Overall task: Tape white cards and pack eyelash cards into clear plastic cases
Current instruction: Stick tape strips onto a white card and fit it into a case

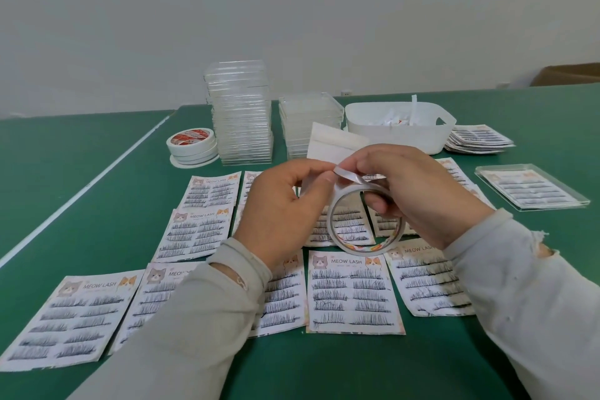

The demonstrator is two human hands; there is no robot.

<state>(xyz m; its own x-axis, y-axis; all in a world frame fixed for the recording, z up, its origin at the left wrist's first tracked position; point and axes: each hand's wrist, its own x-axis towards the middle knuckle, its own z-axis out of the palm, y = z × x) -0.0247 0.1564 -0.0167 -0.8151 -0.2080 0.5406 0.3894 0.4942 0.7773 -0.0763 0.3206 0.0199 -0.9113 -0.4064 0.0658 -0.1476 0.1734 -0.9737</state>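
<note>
Hands [341,191] pinch tape roll [365,221] above green table [97,188] before white wall [292,10].

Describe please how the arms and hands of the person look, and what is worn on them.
Both hands, left and right, are bare: no gloves. Both arms wear light grey-beige long sleeves with ribbed cuffs. The right sleeve has a torn hole near the forearm and some small holes. The left sleeve looks whole.

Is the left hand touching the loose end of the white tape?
Touching. The head view shows the left hand pinching the peeled end of the white tape roll, which the right hand holds.
</note>
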